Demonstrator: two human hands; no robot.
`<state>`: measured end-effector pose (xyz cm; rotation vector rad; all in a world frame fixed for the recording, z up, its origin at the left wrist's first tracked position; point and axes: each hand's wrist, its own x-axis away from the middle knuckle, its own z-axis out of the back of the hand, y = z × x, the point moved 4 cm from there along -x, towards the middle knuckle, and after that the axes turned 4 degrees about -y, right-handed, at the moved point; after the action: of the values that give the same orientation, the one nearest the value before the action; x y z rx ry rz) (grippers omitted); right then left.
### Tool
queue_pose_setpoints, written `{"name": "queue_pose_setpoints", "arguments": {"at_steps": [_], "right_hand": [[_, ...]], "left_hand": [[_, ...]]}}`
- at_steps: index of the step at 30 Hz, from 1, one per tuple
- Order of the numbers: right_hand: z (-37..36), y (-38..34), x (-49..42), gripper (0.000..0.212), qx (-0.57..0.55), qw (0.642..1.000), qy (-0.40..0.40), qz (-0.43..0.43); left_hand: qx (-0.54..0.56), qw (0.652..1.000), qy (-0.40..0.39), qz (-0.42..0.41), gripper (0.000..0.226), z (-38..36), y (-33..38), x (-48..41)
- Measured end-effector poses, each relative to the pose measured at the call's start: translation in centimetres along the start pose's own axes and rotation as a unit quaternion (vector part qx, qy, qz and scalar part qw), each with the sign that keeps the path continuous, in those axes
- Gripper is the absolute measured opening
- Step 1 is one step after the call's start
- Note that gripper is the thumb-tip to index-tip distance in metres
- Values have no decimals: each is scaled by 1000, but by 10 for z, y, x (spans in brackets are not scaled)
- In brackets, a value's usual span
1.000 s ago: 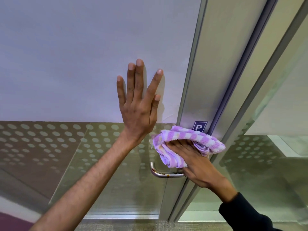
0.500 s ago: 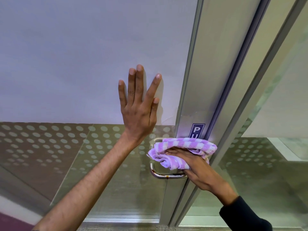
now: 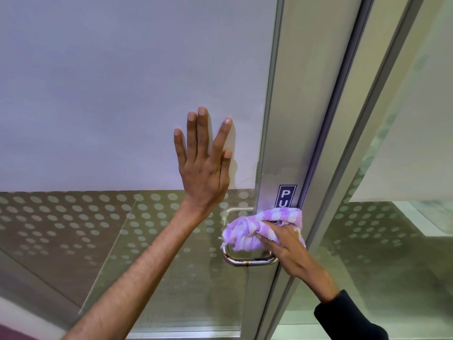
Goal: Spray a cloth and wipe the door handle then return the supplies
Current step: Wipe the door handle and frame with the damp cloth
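Head camera looks down at two arms reaching toward a glass door. Closest to us is the bare left arm, coming up from the bottom. A black sleeve (image 3: pixel 350 317) on the right arm shows in the bottom corner.

A bit farther on, the right hand (image 3: pixel 285 244) has its fingers (image 3: pixel 266 238) squeezed tight around a purple and white cloth (image 3: pixel 255 228). The cloth is bunched up and pressed on the door handle (image 3: pixel 247 260). It covers the middle and upper part of the handle. The lower bend of the shiny metal handle sticks out under the cloth, and it has some small brown spots on it. Just above the cloth is a blue sign (image 3: pixel 286 196) on the metal door frame (image 3: pixel 291 119). The cloth hides the bottom of the sign.

Farther up, the left hand (image 3: pixel 204 168) lies flat on the door glass (image 3: pixel 122 94), holding nothing, with its fingers spread out and straight. It looks like it is keeping the door from swinging.

I think the wiping part is going on right now. The cloth is already on the handle, so the spraying is most likely done, though I cannot tell if the cloth is wet. The spotty lower bend looks like it needs a rub. After that, the cloth and the spray need to go back where they belong. No spray bottle shows in this view.
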<state>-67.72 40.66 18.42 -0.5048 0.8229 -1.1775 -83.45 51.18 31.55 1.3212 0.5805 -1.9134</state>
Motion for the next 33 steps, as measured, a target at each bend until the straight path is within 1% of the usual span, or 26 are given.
{"name": "queue_pose_setpoints", "arguments": {"at_steps": [4,5,7,9,10,12,13,14,15,16,17,18,20,21,23,24,26,28,29,31,33], "right_hand": [[4,16,3,48,149,987,-35,-47],[7,17,3,50,160,985,-34,-59],[9,12,2,47,154,986,-28,-59],[11,2,1,41,111,993,2,-41],[14,-5,1,38,68,997,30,-34],[20,-17,2,30,-75,991,98,-46],[23,-24,3,24,-166,976,130,-59],[27,-29,5,21,-250,952,162,-72],[31,-34,8,23,-330,920,195,-84],[35,-39,12,29,-399,884,226,-93],[39,-44,16,35,-456,847,254,-95],[44,-48,22,36,-504,812,282,-86],[52,-54,36,34,-584,746,312,-77],[56,-55,45,37,-610,718,324,-82],[63,-53,65,41,-632,680,359,-91],[66,-50,74,39,-629,671,380,-96],[65,-42,90,35,-599,666,422,-141],[59,-32,101,34,-549,679,440,-208],[54,-27,102,33,-529,690,437,-230],[41,-19,98,33,-479,733,422,-234],[29,-13,91,29,-400,791,415,-208]], "left_hand": [[5,1000,-2,2,49,0,0,1],[6,1000,-3,1,49,0,0,1],[7,1000,-7,2,49,1,0,1],[7,1000,-12,4,49,1,0,1],[6,1000,-13,3,49,1,0,1],[3,1000,-15,2,49,1,0,1],[2,1000,-14,0,49,1,0,1],[1,1000,-12,-1,49,0,0,1],[0,1000,-10,-1,49,0,-1,1],[-1,1000,-9,-2,49,-1,-1,1],[-1,1000,-9,-2,49,-1,-1,1],[-1,1000,-9,-3,49,-1,-1,1],[-5,1000,-5,-4,49,-1,-1,1],[-8,1000,-2,-5,49,-1,-1,1],[-12,1000,1,-8,48,-1,0,0],[-13,1000,2,-9,48,-1,0,0],[-13,1000,5,-10,48,-1,0,0],[-9,1000,9,-5,49,-1,0,-1],[-6,1000,11,-2,49,0,0,-1],[-2,1000,15,1,50,0,0,-1],[-2,1000,17,-2,50,1,0,-1]]}}
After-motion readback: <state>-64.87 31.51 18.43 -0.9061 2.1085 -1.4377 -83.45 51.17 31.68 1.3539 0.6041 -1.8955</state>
